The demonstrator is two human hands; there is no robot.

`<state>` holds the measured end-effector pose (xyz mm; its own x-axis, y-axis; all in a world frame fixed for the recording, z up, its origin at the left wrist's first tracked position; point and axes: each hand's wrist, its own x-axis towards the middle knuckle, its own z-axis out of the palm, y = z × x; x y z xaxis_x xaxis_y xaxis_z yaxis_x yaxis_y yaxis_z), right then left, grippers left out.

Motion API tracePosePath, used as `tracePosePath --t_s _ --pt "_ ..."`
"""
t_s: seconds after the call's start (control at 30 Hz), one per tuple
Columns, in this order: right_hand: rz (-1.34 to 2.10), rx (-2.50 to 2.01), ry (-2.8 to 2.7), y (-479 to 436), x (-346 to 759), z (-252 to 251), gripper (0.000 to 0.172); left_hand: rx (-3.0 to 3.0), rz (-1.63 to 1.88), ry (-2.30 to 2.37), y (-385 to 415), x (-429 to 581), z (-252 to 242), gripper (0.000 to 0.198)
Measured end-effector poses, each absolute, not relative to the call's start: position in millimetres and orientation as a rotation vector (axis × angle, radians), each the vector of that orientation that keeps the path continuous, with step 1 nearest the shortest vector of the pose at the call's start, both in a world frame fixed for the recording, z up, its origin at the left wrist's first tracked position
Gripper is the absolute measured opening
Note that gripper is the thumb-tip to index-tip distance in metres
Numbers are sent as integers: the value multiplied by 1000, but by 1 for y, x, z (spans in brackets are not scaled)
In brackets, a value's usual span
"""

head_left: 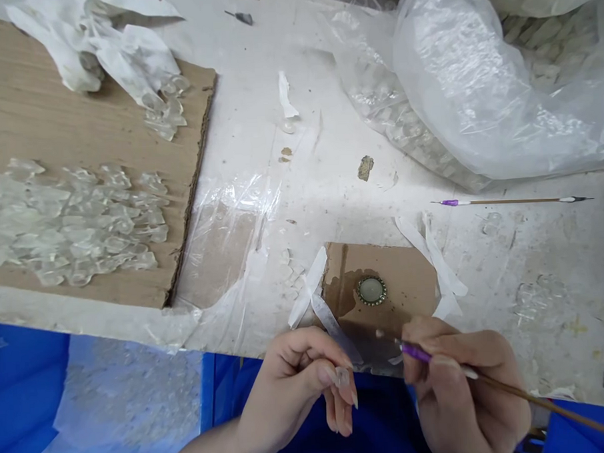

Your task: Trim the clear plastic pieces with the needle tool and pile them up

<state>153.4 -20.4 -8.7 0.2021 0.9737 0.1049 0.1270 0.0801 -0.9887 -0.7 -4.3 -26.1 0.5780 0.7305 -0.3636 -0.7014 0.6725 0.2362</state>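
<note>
Near the table's front edge, my left hand (pixel 309 380) pinches a small clear plastic piece (pixel 342 376) between thumb and fingertips. My right hand (pixel 458 373) grips a thin brown stick tool (pixel 519 392) with a purple needle-like tip (pixel 415 352), pointing left toward the left hand but apart from it. Just beyond both hands lies a small cardboard piece (pixel 408 268) with a dark wet stain. On it sits a round cap (pixel 371 290) with a crimped metal rim and a pale middle. White tape strips (pixel 312 283) cross the cardboard's sides.
At left, a larger cardboard sheet (pixel 52 130) bears a heap of clear pieces (pixel 81 223) and a crumpled white cloth (pixel 88 42). A big plastic bag (pixel 466 92) of pieces fills the back right. Another purple-tipped stick (pixel 511 201) lies before it. Below left hangs a blue-lined bag (pixel 134 394).
</note>
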Motion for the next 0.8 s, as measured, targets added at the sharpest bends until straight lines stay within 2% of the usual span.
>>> tracePosePath --t_s 0.1,0.3,0.67,0.8 --pt "1130 -1110 -1041 -21 147 2 17 62 833 467 -5 0 -26 8" --pt "1277 -1067 -990 -25 143 4 15 53 825 498 -6 1 -24 6" --pt "1273 -1148 -1100 -28 145 1 10 153 867 592 -5 1 -21 3" --pt "1144 -1154 -1087 -27 142 -1 13 284 909 722 -4 -3 -18 3"
